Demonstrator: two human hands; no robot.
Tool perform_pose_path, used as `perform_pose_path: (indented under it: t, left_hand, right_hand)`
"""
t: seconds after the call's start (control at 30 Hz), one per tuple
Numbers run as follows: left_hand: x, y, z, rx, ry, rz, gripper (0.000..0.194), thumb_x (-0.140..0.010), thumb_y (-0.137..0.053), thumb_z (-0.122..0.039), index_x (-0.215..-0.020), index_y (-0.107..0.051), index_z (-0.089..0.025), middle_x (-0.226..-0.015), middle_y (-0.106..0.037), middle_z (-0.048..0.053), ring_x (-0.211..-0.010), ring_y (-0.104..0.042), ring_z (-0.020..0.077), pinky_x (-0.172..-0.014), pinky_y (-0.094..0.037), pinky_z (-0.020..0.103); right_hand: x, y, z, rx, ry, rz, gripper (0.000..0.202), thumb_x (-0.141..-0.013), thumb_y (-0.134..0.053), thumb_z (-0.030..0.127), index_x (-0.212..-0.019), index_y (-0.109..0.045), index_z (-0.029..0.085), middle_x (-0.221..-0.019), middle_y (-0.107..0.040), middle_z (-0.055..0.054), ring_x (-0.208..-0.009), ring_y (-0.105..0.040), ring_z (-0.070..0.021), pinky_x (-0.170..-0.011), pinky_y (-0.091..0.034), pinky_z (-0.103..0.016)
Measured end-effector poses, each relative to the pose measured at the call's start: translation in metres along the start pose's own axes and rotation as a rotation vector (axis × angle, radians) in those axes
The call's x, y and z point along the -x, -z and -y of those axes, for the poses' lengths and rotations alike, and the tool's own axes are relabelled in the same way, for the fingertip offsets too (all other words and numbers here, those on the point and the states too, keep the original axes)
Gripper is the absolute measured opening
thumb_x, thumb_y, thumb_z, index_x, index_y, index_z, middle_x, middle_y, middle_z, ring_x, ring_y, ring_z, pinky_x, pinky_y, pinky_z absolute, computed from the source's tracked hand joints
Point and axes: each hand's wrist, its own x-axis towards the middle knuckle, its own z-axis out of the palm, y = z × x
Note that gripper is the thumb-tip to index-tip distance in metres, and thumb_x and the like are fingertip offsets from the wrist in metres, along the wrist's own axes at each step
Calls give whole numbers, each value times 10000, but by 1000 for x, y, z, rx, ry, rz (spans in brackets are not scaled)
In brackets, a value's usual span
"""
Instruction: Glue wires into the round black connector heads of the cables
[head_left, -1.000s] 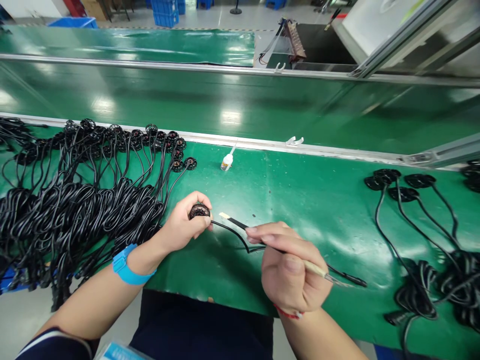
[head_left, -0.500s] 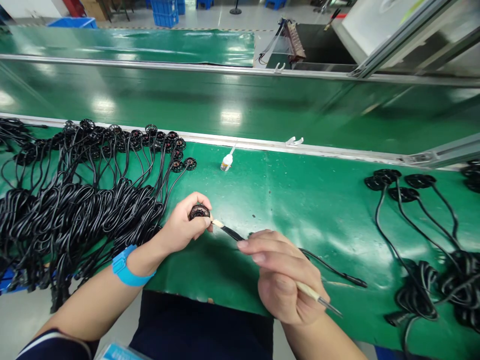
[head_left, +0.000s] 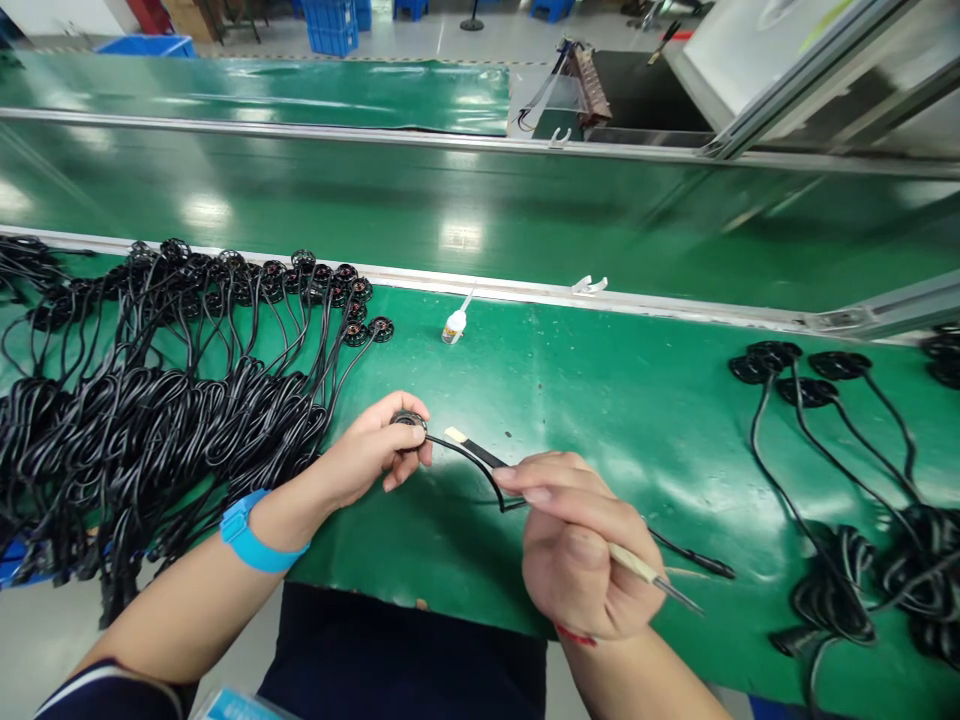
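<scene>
Pinched between the thumb and fingers of my left hand (head_left: 375, 450) is a small round black part (head_left: 409, 420) with a thin black cable (head_left: 480, 466) running out to the right. My right hand (head_left: 585, 530) grips a slim tool; its flat black blade with a pale tip (head_left: 475, 449) points at the left hand, apart from the round part. A pale handle with a metal end (head_left: 645, 570) sticks out behind my right palm. The cable passes under the right hand and comes out to a black plug (head_left: 712, 566) on the green table (head_left: 450, 560).
A big heap of coiled black cables with round heads (head_left: 187, 410) covers the left side. More such cables (head_left: 817, 480) lie at the right. A small white bottle (head_left: 454, 326) stands beyond my hands, near a white rail (head_left: 517, 293).
The tool's pale tip has pulled back from the round part as my right hand moved slightly right and down. My left hand has shifted a little right, its lower fingers now showing.
</scene>
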Motion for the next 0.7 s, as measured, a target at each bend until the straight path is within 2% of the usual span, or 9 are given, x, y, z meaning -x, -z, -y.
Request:
perform_pose_path:
  t: [0.17, 0.4, 0.57, 0.7]
  left_hand:
    - [0, 1, 0, 29, -25, 13, 307, -704, -596, -292, -940, -429, -190, -641, -609, -19, -408, -434, 65, -336, -295, 147]
    - [1, -1, 1, -92, -58, -65, 248, -701, -585, -268, -883, -431, -199, -591, -576, -47, -382, -373, 49, -334, -225, 140]
    - [2, 0, 7, -351, -179, -121, 198, -711, -552, -204, -878, -446, -202, -632, -534, -57, -471, -393, 64, -452, -305, 186]
    - [5, -2, 11, -598, -233, -138, 261, -732, -567, -170, -955, -440, -216, -665, -458, -70, -556, -405, 93, -535, -322, 224]
  right_hand:
    - [-1, -4, -1, 11, 29, -34, 222, -972, -412, 236, -1035, -621, 200, -870, -695, -71, -692, -673, -206, -577, -515, -353]
    - [0, -5, -2, -15, 46, -57, 223, -970, -419, 225, -1063, -621, 200, -882, -698, -73, -697, -672, -205, -580, -515, -355]
    - [-1, -5, 0, -13, 18, -39, 208, -959, -440, 231, -1053, -623, 201, -883, -702, -75, -705, -679, -211, -582, -529, -362]
    - [-1, -5, 0, -57, 8, -18, 204, -959, -443, 232, -1060, -619, 206, -899, -710, -76, -709, -682, -210, -582, -539, -364]
